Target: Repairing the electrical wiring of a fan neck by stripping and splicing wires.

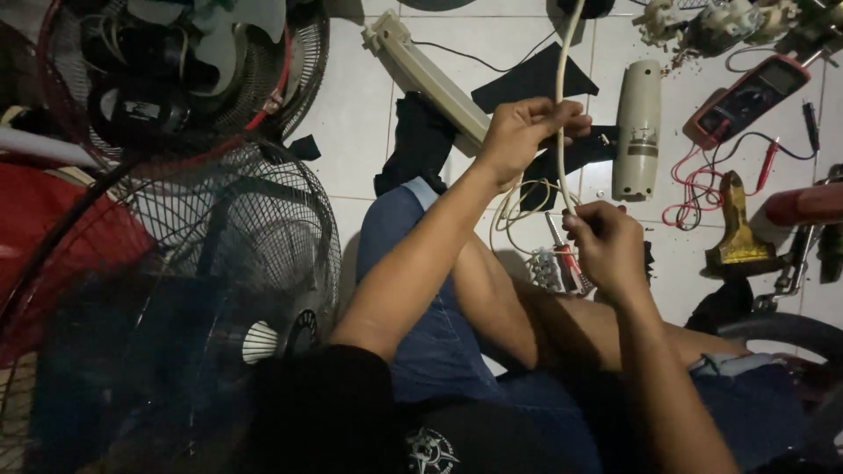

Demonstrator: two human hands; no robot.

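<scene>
My left hand [527,133] is closed around a white electric cable [562,70] that runs up toward the top of the view. My right hand [606,246] pinches the same cable's lower end, just below the left hand. Thin loose wires [518,206] hang in loops between the two hands. Under the right hand lies a small switch block with coloured wires [553,268] on the white tiled floor. My knees in blue jeans are below the hands.
Fan grilles and a motor [176,79] fill the left side. A beige fan casing [637,127] and a long beige housing [430,75] lie ahead. A multimeter with red and black leads [746,101], a brass-coloured tool [738,233] and black cloth pieces [536,79] lie around.
</scene>
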